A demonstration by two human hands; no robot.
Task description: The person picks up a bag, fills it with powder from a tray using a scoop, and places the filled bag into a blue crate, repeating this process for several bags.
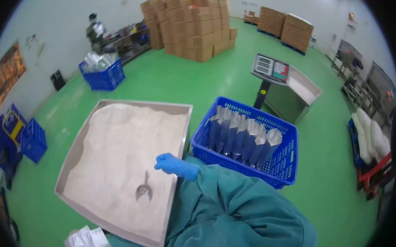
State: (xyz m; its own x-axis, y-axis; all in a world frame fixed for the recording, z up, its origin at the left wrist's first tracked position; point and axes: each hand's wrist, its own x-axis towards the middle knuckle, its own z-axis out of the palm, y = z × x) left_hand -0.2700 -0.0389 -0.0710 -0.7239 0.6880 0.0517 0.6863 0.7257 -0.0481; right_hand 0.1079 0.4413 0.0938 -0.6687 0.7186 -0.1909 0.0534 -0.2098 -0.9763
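My right hand (171, 163), in a blue glove, is over the right edge of a wide metal tray (185, 136). Its fingers are curled closed, and nothing shows in them. Pale powder (125, 151) fills the tray. A clear scoop (144, 192) lies on the powder below my hand, apart from it, handle pointing up toward the far side. Right of the tray, a blue plastic basket (290, 166) holds a row of several upright silver-and-blue pouches (240, 137). My left hand is out of sight. White and silver packets (89, 241) lie at the bottom edge, below the tray.
A platform scale (270, 69) with a metal bin (298, 95) stands behind the basket. Stacked cartons (189, 29) rise at the back. Another person (95, 31) stands far left near a blue crate (103, 76) of silver bags. A pallet jack (374, 173) is at right.
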